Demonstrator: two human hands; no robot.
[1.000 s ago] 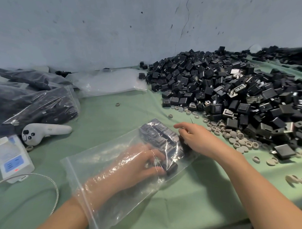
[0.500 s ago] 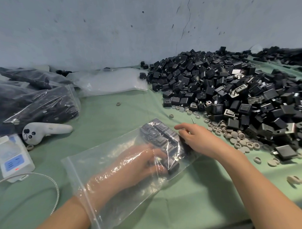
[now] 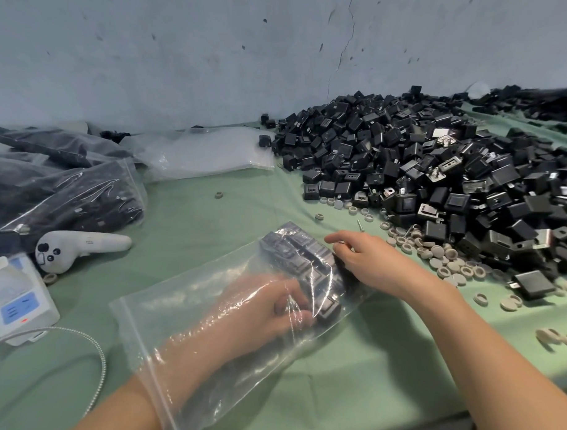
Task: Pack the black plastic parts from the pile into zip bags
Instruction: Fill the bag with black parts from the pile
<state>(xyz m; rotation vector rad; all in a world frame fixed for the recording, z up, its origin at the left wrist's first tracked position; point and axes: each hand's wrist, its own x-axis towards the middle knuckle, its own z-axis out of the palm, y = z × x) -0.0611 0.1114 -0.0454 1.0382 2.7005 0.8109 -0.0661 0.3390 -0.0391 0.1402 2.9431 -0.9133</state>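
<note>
A scuffed, cracked grey-blue wall (image 3: 206, 56) is seen behind a bench (image 3: 211, 223) draped in creased green cloth. The right half of the bench is taken up by a large pile (image 3: 434, 164) of black plastic parts (image 3: 400, 204), and filled bags (image 3: 66, 196) are heaped at the left. Near the front edge a clear zip bag (image 3: 188, 301) is laid flat, mouth toward the viewer, with a row (image 3: 296, 256) of parts packed at its closed far end. The left hand (image 3: 263, 315) is thrust inside the bag, its grip curled round a part beside that row. The right hand (image 3: 370, 263) is laid on the bag's far end from outside, fingers bent over the parts — whether its grip pinches anything cannot be told. Beige rings (image 3: 444, 260) and a screw (image 3: 359, 225) are scattered just beside the bag. The thin film could be split by a part's corner if the row is pushed hard, and a ring could be swept in with the next handful — the cloth's creases might also tip the row.
</note>
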